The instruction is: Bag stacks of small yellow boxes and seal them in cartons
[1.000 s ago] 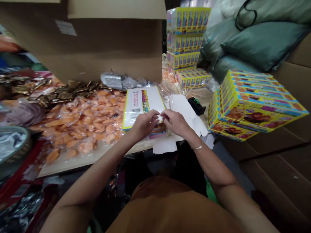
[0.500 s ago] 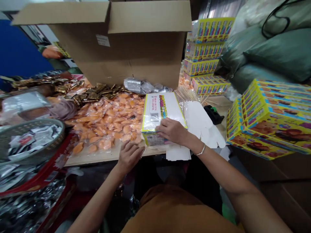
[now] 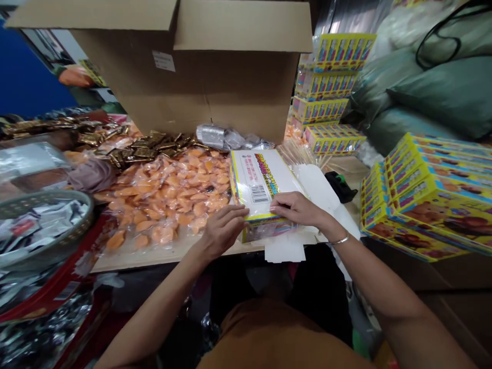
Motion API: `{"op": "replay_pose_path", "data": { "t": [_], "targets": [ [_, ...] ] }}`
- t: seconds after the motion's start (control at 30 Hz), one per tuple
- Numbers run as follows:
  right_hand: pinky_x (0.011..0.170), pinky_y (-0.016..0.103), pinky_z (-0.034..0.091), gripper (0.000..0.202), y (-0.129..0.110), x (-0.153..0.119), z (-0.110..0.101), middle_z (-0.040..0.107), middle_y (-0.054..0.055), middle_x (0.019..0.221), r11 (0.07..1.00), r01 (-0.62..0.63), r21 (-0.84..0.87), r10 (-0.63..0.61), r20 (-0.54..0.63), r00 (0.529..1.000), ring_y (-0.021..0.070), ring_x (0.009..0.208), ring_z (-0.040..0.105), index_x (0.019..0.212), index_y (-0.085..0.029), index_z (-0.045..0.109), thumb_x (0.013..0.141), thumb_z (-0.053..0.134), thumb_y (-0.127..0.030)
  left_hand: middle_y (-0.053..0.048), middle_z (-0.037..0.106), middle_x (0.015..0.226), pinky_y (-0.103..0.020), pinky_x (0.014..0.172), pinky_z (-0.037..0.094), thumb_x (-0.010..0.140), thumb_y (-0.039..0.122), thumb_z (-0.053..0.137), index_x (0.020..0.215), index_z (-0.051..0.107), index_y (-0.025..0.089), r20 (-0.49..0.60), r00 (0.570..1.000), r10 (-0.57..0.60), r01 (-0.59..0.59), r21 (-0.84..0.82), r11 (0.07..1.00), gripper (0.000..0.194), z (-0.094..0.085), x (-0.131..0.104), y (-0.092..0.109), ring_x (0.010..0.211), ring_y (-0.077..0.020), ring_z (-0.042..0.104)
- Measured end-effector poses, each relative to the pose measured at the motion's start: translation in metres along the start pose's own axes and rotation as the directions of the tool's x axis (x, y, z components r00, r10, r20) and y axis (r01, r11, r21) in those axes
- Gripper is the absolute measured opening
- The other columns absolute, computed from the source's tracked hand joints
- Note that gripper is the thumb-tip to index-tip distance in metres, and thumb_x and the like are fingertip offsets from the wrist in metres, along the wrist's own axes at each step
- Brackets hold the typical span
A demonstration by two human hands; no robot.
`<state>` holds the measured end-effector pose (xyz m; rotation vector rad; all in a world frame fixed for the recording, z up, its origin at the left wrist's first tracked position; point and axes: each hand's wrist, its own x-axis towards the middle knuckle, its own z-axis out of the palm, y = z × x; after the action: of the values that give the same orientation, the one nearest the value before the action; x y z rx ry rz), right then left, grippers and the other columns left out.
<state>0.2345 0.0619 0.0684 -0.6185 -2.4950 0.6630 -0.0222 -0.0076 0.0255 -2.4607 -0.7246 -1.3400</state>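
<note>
A yellow-edged, white-topped cardboard display box lies on the table in front of me, with coloured lettering and a barcode on top. My left hand is closed at its near left corner, fingertips over the top edge and thumb hidden. My right hand is closed on the near edge further right, thumb and fingers pressed to the top. White cardboard flaps stick out under and beside the box. To the left are many orange pieces in clear wrappers.
A black tape dispenser sits right of the box. Yellow printed boxes are stacked at the right, more behind. A large open carton stands at the back. A basket of packets is at the left, thin sticks behind.
My left hand has moved up and right onto the box corner. My right hand has slid right along the near edge. The box has turned slightly.
</note>
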Motion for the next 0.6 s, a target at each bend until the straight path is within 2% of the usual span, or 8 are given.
{"op": "replay_pose_path", "data": {
  "t": [0.1,0.2,0.3,0.37,0.43,0.5,0.6],
  "targets": [
    [0.069,0.024,0.039,0.021,-0.004,0.005,0.011,0.063,0.001,0.078,0.998,0.011,-0.06,-0.011,-0.014,1.0,0.0123,0.072,0.055,0.088,-0.017,0.063,0.099,0.053,-0.032,-0.009,0.077,0.101,-0.033,0.087,0.062,0.093,0.01,0.06,0.095,0.062,0.018,0.033,0.999,-0.029,0.028,0.013,1.0,0.008,-0.005,-0.002,0.003,0.101,-0.0198,0.073],
    [0.076,0.026,0.043,0.017,-0.011,0.011,0.02,0.065,0.003,0.09,0.987,0.105,-0.12,-0.101,0.04,0.994,0.0137,0.083,0.059,0.095,-0.018,0.065,0.1,0.051,-0.025,-0.011,0.076,0.108,-0.035,0.089,0.062,0.093,0.011,0.06,0.094,0.062,0.018,0.097,0.994,-0.059,0.054,0.053,0.997,0.007,-0.013,-0.009,0.008,0.105,-0.022,0.073],
    [0.079,0.026,0.044,0.02,-0.019,0.011,0.023,0.064,0.004,0.098,0.971,0.175,-0.161,-0.162,0.091,0.983,0.0134,0.087,0.06,0.105,-0.021,0.069,0.1,0.049,-0.024,-0.012,0.075,0.114,-0.037,0.091,0.062,0.094,0.013,0.06,0.095,0.063,0.018,0.116,0.991,-0.072,0.065,0.063,0.996,0.007,-0.015,-0.013,0.012,0.112,-0.0241,0.071],
    [0.082,0.027,0.045,0.02,-0.025,0.01,0.026,0.064,0.005,0.103,0.955,0.231,-0.187,-0.215,0.102,0.971,0.0139,0.089,0.06,0.109,-0.022,0.07,0.098,0.055,-0.029,-0.011,0.075,0.114,-0.037,0.091,0.062,0.094,0.014,0.059,0.096,0.063,0.019,0.102,0.991,-0.091,0.086,0.054,0.995,0.007,-0.014,-0.014,0.013,0.112,-0.0234,0.071],
    [0.086,0.029,0.046,0.027,-0.029,0.007,0.032,0.064,0.006,0.107,0.929,0.28,-0.241,-0.264,0.099,0.96,0.0161,0.093,0.06,0.112,-0.022,0.069,0.094,0.062,-0.041,-0.01,0.076,0.113,-0.037,0.092,0.062,0.094,0.014,0.06,0.096,0.064,0.019,0.075,0.992,-0.102,0.097,0.06,0.993,0.007,-0.011,-0.015,0.014,0.111,-0.023,0.071],
    [0.087,0.032,0.045,0.033,-0.03,0.002,0.041,0.065,0.007,0.107,0.89,0.303,-0.341,-0.291,0.087,0.953,0.0181,0.096,0.059,0.109,-0.021,0.07,0.093,0.063,-0.049,-0.01,0.077,0.11,-0.035,0.092,0.061,0.094,0.012,0.06,0.096,0.064,0.019,0.038,0.994,-0.107,0.104,0.072,0.992,0.008,-0.008,-0.015,0.014,0.11,-0.0228,0.072],
    [0.085,0.032,0.043,0.022,-0.028,-0.006,0.055,0.068,0.005,0.101,0.811,0.283,-0.512,-0.314,0.027,0.949,0.0171,0.091,0.058,0.092,-0.022,0.07,0.1,0.056,-0.037,-0.009,0.078,0.107,-0.034,0.092,0.061,0.093,0.012,0.06,0.096,0.065,0.019,0.007,0.995,-0.104,0.103,0.084,0.991,0.009,-0.005,-0.015,0.014,0.108,-0.0228,0.073]
  ]
}}
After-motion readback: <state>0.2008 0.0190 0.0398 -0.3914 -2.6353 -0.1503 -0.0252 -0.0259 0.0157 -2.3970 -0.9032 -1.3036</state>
